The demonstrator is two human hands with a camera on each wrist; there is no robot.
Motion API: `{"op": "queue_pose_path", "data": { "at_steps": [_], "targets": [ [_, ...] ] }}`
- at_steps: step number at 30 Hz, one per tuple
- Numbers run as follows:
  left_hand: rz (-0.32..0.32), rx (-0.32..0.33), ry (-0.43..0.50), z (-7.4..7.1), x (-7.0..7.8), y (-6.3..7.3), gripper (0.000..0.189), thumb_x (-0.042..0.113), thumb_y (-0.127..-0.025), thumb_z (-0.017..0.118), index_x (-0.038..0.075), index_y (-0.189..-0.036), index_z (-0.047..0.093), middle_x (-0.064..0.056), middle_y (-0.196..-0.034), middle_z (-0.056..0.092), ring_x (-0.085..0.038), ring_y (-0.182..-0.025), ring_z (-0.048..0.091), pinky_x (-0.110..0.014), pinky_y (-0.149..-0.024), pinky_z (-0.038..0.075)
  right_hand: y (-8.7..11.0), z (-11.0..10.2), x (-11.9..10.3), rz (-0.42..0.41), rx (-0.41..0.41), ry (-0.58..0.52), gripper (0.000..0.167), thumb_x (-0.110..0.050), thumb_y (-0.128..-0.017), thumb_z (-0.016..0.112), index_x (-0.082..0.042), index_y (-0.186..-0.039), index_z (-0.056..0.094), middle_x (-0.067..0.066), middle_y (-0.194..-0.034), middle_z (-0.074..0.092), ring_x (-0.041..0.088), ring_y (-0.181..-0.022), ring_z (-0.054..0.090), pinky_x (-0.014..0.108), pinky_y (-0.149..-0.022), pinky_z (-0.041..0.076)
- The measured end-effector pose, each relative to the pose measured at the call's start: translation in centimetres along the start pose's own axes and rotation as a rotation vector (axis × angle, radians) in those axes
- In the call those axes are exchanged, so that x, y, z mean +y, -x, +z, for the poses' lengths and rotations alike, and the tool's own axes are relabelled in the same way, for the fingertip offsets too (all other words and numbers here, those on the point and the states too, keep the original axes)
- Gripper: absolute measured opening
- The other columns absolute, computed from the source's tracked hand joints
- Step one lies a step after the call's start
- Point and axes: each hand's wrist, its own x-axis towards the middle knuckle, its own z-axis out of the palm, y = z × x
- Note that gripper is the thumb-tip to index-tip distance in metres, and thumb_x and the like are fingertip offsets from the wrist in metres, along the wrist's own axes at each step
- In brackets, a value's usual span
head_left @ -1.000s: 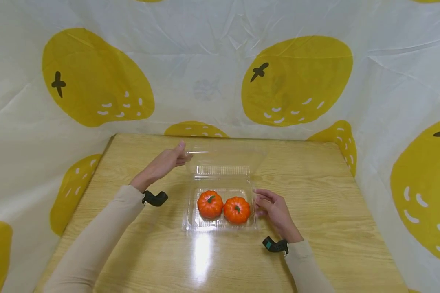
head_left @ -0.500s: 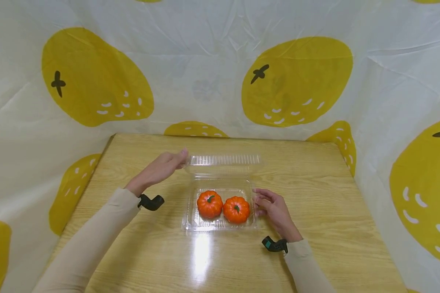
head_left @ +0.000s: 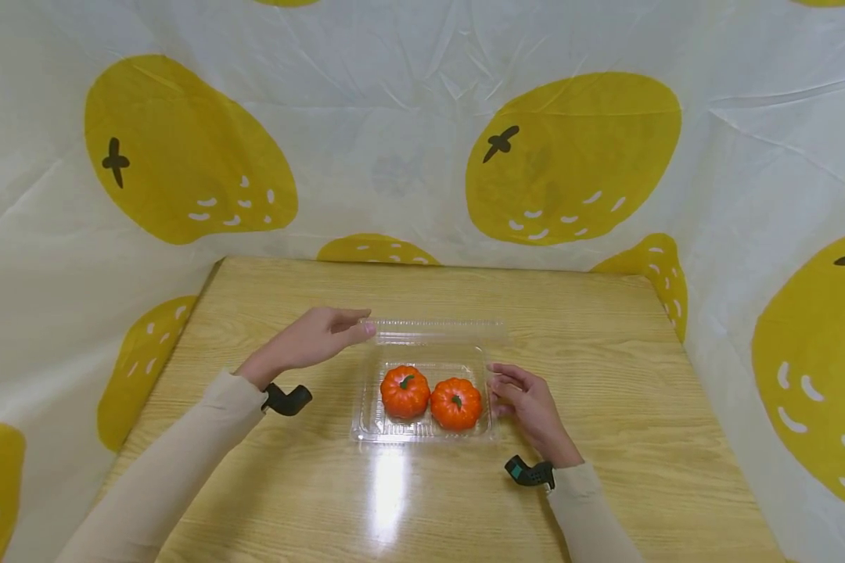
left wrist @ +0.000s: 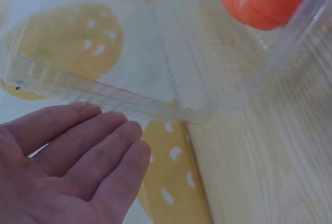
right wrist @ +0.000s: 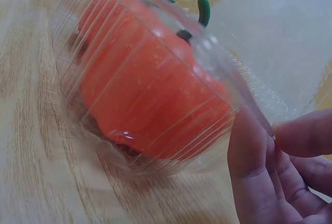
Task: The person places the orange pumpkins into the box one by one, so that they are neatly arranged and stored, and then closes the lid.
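A clear plastic clamshell box (head_left: 358, 432) sits on the wooden table, its hinged lid (head_left: 433, 330) raised at the far side. Inside lie two small orange pumpkins, the left one (head_left: 404, 392) and the right one (head_left: 456, 405), each with a green stem. My left hand (head_left: 313, 338) is at the lid's left end. In the left wrist view its straight fingers (left wrist: 111, 151) meet the ribbed edge of the lid. My right hand (head_left: 533, 405) pinches the box's right rim between thumb and fingers, as the right wrist view shows close up beside a pumpkin (right wrist: 150, 94).
The wooden table (head_left: 627, 407) stretches out around the box. White cloth (head_left: 387, 125) printed with yellow fruit hangs behind it and along both sides. Each wrist carries a black camera, such as the left one (head_left: 287, 399).
The lid has swung up and forward from leaning back, with my left hand moving nearer along with it. My right hand stays at the right rim, and the pumpkins have not moved.
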Motion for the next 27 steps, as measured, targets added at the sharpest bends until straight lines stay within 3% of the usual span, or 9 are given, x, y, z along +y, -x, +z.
{"op": "queue_pose_path", "data": {
  "at_steps": [3, 7, 16, 27],
  "targets": [
    [-0.017, -0.016, -0.009, 0.3, 0.0, 0.4, 0.077, 0.066, -0.101, 0.049, 0.014, -0.158, 0.043, -0.009, -0.162, 0.047, -0.033, -0.147, 0.050, -0.057, -0.121, 0.041, 0.0, 0.0, 0.0, -0.001, -0.002, 0.003, 0.043, -0.007, -0.103, 0.060, 0.005, -0.144, 0.054, 0.003, -0.108, 0.073, 0.007, -0.082, 0.068, 0.024, -0.068, 0.063],
    [0.007, -0.026, -0.053, 0.8, -0.1, 0.8, 0.079, 0.064, -0.102, 0.050, 0.013, -0.161, 0.037, -0.009, -0.166, 0.041, -0.035, -0.152, 0.043, -0.057, -0.124, 0.037, 0.0, -0.1, 0.1, -0.002, -0.005, 0.003, 0.043, -0.009, -0.103, 0.061, 0.005, -0.143, 0.054, 0.003, -0.109, 0.074, 0.008, -0.082, 0.068, 0.024, -0.068, 0.063],
    [0.073, -0.038, -0.122, 2.2, -0.9, 1.7, 0.087, 0.065, -0.102, 0.048, 0.008, -0.164, 0.025, -0.010, -0.170, 0.030, -0.031, -0.158, 0.032, -0.052, -0.130, 0.028, -0.1, 0.0, 0.3, -0.010, -0.005, -0.003, 0.039, -0.011, -0.102, 0.063, 0.009, -0.135, 0.057, -0.002, -0.091, 0.072, 0.011, -0.073, 0.067, 0.028, -0.066, 0.064],
    [0.102, -0.018, -0.263, 3.4, -1.4, 2.3, 0.093, 0.071, -0.101, 0.044, 0.009, -0.166, 0.019, -0.010, -0.173, 0.022, -0.028, -0.160, 0.027, -0.051, -0.131, 0.027, 0.0, -0.1, 0.2, -0.027, -0.011, 0.009, 0.046, -0.019, -0.103, 0.064, 0.005, -0.141, 0.056, -0.004, -0.083, 0.067, 0.011, -0.069, 0.063, 0.026, -0.064, 0.062]
  ]
}}
